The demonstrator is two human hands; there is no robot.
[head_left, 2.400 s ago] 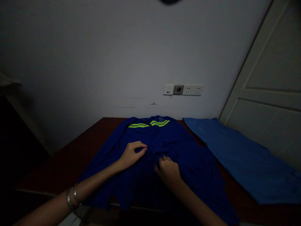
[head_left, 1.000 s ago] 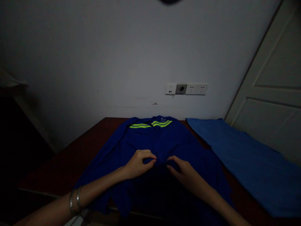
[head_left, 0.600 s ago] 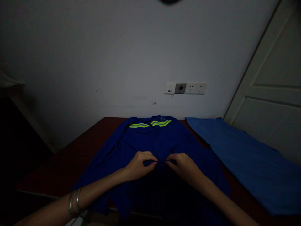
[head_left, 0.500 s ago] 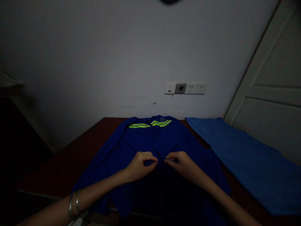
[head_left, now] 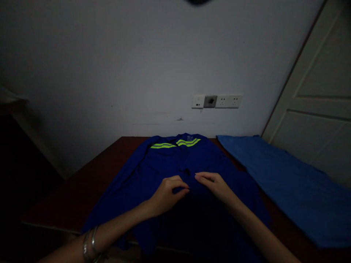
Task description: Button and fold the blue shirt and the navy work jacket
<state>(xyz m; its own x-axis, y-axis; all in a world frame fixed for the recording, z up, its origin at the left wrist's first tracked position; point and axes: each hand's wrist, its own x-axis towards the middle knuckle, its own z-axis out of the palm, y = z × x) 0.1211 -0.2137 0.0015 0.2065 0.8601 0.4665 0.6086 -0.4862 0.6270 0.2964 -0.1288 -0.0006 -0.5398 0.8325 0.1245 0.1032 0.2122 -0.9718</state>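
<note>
A dark blue work jacket (head_left: 164,164) with yellow-green reflective stripes (head_left: 175,144) near its far end lies spread on a dark red table (head_left: 79,190). My left hand (head_left: 167,193), with bracelets on the wrist, pinches the jacket's front edge at the middle. My right hand (head_left: 214,184) rests right beside it, its fingers curled onto the same fabric. The two hands nearly touch over the jacket's centre line. The near part of the jacket hangs over the table's front edge.
A lighter blue garment (head_left: 279,179) lies flat on the right side of the table. A white wall with a row of sockets (head_left: 216,101) stands behind. A white door (head_left: 318,109) is at the right. The room is dim.
Both hands have shifted slightly farther along the jacket's front, staying close together. The right hand's fingers have loosened and stretched out a little.
</note>
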